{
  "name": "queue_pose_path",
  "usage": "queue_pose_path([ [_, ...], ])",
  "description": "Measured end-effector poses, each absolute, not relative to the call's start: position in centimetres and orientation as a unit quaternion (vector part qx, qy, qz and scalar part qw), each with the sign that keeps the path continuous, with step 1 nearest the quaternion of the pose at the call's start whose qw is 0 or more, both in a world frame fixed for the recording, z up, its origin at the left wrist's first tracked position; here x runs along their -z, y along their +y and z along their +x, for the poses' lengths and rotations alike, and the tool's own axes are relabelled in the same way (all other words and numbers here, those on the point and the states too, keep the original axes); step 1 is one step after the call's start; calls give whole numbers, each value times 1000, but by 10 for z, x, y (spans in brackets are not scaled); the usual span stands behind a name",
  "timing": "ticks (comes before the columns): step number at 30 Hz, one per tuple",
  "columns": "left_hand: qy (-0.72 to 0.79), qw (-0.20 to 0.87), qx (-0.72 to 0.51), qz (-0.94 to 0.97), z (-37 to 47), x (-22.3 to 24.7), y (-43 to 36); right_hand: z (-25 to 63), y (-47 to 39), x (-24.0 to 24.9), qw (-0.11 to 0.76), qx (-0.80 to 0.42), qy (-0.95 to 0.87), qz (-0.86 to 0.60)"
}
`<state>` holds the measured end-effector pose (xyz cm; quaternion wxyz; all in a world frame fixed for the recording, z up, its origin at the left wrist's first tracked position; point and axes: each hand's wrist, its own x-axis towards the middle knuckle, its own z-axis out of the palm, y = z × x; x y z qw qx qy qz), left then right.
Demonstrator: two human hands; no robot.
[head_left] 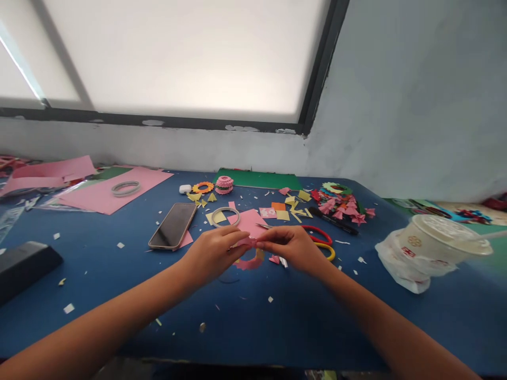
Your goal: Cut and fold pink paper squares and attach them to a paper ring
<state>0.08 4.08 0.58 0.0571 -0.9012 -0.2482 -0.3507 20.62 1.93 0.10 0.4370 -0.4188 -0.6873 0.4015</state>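
Note:
My left hand (212,252) pinches the upper rim of a small pink and yellow paper ring (249,263) with a jagged edge. Its fingertips meet those of my right hand (292,246), which are also pinched together on pink paper at the top of the ring. The exact fold between the fingertips is hidden. Just behind the hands lie a pink paper sheet (247,219) and a roll of tape (214,217). Scissors with red and yellow handles (325,252) rest beyond my right hand, partly covered by it.
A phone (173,227) lies left of the hands, a black object (27,266) farther left. Pink sheets bear another tape roll (125,188). Behind are a pink paper stack (224,184), yellow scraps and a black marker (335,221). A lidded cup (431,243) stands at right.

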Motion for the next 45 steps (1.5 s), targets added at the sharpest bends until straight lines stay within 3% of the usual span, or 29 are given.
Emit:
queue_pose_path([
  [8,-217,113,388,-889,0,-11,29,201,9,-8,450,-353,-690,-443],
  [32,-174,158,385,-893,1,-9,20,195,1,-12,473,-417,-654,-418],
  [41,-185,70,421,-885,5,-13,17,196,2,-13,499,-441,-638,-386],
  [45,-210,8,463,-861,7,-21,13,199,-2,-19,504,-384,-667,-393],
])
